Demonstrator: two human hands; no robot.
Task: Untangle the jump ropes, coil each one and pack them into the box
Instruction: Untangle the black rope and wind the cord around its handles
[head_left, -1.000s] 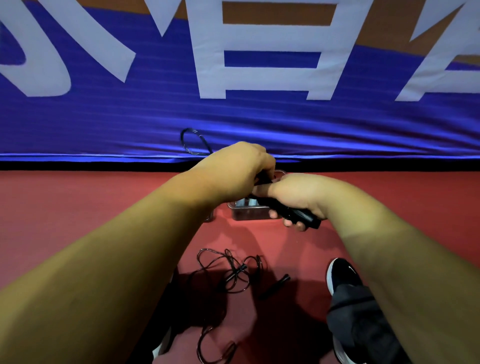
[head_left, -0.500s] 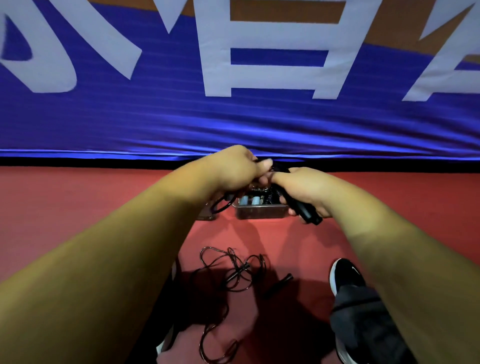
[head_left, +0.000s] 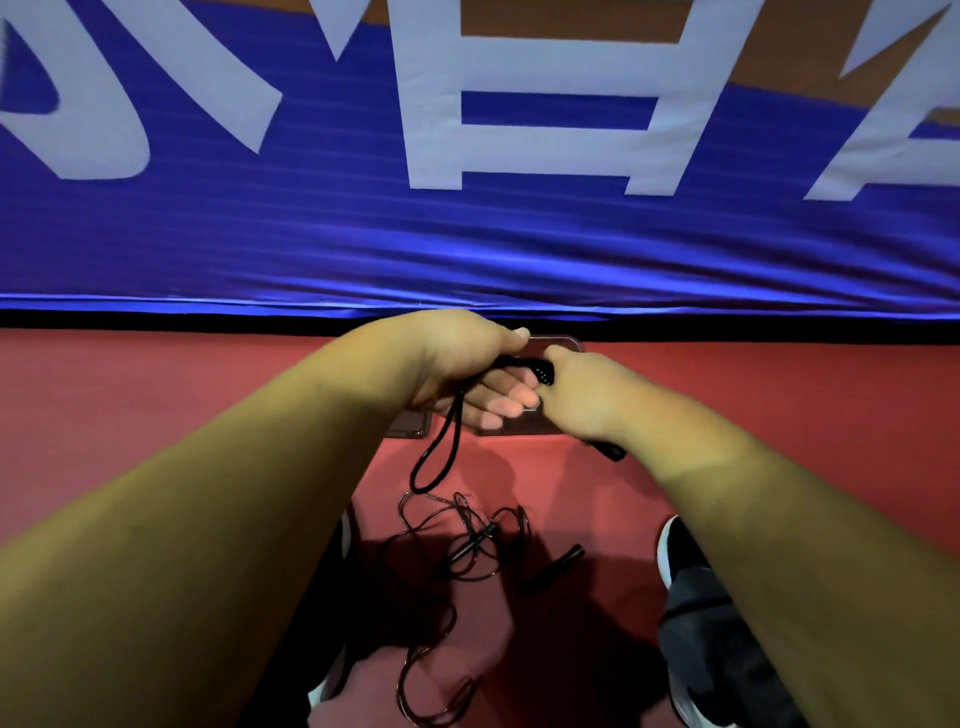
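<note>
My left hand (head_left: 467, 358) grips a black jump rope cord (head_left: 441, 452), and a loop of it hangs below the hand. Close beside it, my right hand (head_left: 576, 395) grips the same rope's black handle (head_left: 610, 451), whose end sticks out under the wrist. Both hands are held over a clear box (head_left: 558, 345) on the red floor, which they mostly hide. A second black rope (head_left: 462, 540) lies tangled on the floor between my feet, with a loose handle (head_left: 553, 566) beside it.
A blue banner (head_left: 467, 249) with white letters hangs across the back, just behind the box. A clear lid (head_left: 410, 426) lies on the floor left of the box. My black shoe (head_left: 680, 551) stands at the right of the tangled rope.
The hands have come closer together over the box. The cord loop that stood above my left hand now hangs below it. The view tilted slightly down.
</note>
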